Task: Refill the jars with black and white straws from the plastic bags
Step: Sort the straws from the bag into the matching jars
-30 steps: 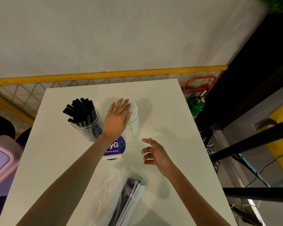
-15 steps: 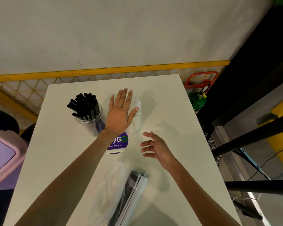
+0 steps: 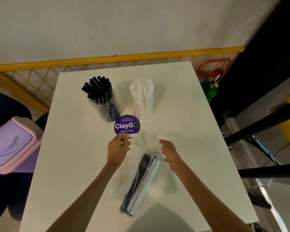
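Plastic bags [image 3: 122,173] are laid at near centre of the white table [image 3: 74,164], bagged straws [image 3: 138,185] black and white inside. Right hand [image 3: 170,153] is held just beside the bags' far end, fingers loosely curled and apart, nothing gripped. Left hand [image 3: 117,150] is curled, fingertips at the ClayGo sign [image 3: 127,125] lower edge; a pinch can't be confirmed. Farther back: left jar [image 3: 105,108] is packed with black straws [image 3: 97,87], right jar [image 3: 143,106] with white straws [image 3: 141,87]. Both are upright and apart.
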Demonstrator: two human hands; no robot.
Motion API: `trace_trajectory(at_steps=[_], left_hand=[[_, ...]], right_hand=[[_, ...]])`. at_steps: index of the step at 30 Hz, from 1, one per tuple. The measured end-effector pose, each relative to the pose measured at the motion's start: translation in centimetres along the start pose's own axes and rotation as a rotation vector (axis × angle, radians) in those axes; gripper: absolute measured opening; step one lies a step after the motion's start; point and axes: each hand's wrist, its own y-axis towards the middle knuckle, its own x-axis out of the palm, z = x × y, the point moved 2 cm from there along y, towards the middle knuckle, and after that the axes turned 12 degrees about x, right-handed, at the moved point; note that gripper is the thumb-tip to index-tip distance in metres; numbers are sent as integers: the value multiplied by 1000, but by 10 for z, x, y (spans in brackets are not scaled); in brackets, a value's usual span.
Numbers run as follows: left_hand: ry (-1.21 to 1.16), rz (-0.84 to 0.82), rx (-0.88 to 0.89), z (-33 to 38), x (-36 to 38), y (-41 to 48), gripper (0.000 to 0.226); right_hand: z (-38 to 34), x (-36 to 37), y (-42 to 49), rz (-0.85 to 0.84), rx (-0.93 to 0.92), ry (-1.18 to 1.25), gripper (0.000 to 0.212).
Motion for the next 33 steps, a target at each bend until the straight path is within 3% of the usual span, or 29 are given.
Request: trace_trajectory(at_steps=[2, 4, 9, 12, 16, 22, 26, 30, 33], left_hand=[[11, -118, -163, -22, 4, -19, 12], [54, -206, -248, -36, 8, -34, 15], [238, -404, -251, -47, 22, -56, 29], [178, -359, -314, -48, 24, -57, 29], [141, -272, -343, -45, 25, -51, 23], [51, -154, -354, -40, 28, -42, 20], [68, -179, -382, -40, 33, -28, 22], [83, -184, -445, -44, 38, -18, 24], [30, -186, -469, -44, 40, -15, 9]], right_hand=[[18, 1, 1, 30, 91, -34, 32], [35, 5, 1, 20, 220, -24, 45], [50, 18, -1, -77, 287, 87, 49], [43, 26, 0, -147, 221, 154, 39], [30, 42, 5, -193, 208, 170, 48], [18, 57, 14, -281, 169, 147, 42], [13, 59, 21, -317, 134, 77, 42], [11, 58, 33, -299, 99, -63, 37], [8, 56, 41, -208, 101, -63, 28]])
